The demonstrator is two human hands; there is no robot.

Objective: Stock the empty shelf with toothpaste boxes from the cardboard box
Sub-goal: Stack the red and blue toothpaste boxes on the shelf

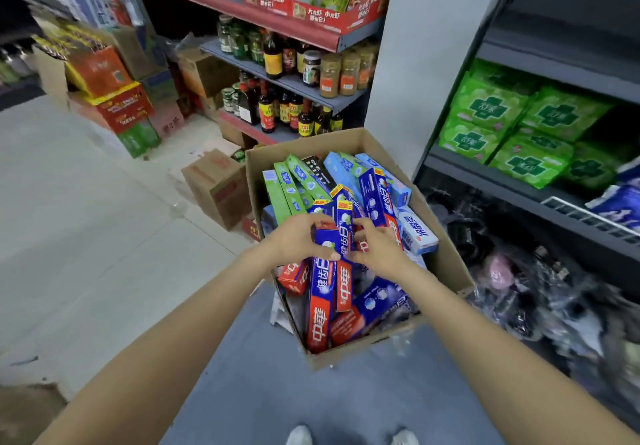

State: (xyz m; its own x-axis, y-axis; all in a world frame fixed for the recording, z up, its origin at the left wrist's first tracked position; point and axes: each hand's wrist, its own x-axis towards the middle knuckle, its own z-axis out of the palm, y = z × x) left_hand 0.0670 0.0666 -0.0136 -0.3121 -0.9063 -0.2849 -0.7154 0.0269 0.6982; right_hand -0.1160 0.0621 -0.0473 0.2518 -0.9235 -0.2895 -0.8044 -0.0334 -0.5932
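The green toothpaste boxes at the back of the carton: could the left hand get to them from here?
Probably yes. The green toothpaste boxes lie uncovered on top, just beyond the left hand, which first has to let go of a blue box.

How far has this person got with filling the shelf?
Barely started, it seems. The cardboard box is piled full of toothpaste boxes, and no toothpaste shows on the dark shelving at right. In hand: the left hand and right hand grip blue-and-red toothpaste boxes on the pile. Nearly all remains to be shelved.
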